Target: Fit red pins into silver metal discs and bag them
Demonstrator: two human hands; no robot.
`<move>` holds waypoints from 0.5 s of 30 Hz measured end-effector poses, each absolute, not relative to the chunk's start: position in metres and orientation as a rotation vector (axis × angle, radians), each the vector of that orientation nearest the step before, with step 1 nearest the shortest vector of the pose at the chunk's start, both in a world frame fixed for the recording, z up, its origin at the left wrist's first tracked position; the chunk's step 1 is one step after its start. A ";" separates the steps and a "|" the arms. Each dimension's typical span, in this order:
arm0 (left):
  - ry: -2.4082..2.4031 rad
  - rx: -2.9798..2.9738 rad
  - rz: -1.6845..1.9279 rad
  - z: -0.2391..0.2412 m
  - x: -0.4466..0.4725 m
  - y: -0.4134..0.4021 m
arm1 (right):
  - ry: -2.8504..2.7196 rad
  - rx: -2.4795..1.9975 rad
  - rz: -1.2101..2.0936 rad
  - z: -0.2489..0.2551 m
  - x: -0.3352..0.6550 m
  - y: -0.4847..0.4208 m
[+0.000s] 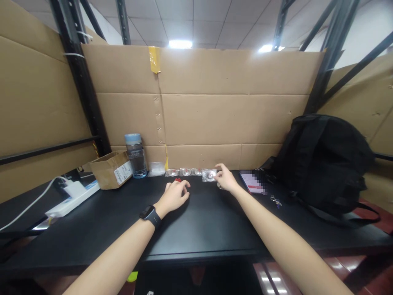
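My right hand (226, 179) is at the back of the black table, its fingertips on the right edge of a small clear plastic packet (209, 175) with a round pale item inside. Its index finger is raised and curved. To the left, my left hand (174, 196), with a dark watch on the wrist, hovers low over the table with loosely bent fingers apart. Just beyond its knuckles shows a small red object (177, 180), partly hidden by the hand. Similar clear packets (186, 172) with red marks lie in a row along the cardboard wall.
At the left stand a blue-lidded bottle (137, 157), an open cardboard box (110, 172) and a white power strip (72, 200) with a cable. On the right are a phone (252, 182), a small keyring-like item (276, 201) and a black backpack (325, 164). Cardboard (202, 119) walls the back.
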State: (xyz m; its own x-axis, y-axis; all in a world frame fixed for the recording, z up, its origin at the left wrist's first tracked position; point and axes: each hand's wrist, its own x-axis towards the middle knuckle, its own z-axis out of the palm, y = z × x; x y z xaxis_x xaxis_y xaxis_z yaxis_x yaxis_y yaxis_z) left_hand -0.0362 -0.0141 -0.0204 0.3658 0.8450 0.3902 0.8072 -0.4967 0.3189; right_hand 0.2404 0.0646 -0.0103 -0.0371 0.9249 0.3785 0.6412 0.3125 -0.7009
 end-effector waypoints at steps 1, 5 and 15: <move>1.531 2.537 0.771 -0.021 -0.037 -0.014 | -1.723 -1.452 0.409 -0.008 0.243 0.074; 1.508 2.543 0.765 -0.021 -0.038 -0.014 | -1.666 -1.571 0.348 0.000 0.237 0.104; 1.677 2.484 0.942 -0.017 -0.070 0.008 | -1.916 -1.355 0.297 0.025 0.180 0.038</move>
State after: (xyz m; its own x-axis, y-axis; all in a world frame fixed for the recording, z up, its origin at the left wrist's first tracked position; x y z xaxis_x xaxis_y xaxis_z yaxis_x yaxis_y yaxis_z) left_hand -0.0704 0.0076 -0.0172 0.2503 0.8440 0.4743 0.8439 -0.4303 0.3204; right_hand 0.1801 0.0376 0.0253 -0.1513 0.8829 0.4445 0.7071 0.4109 -0.5754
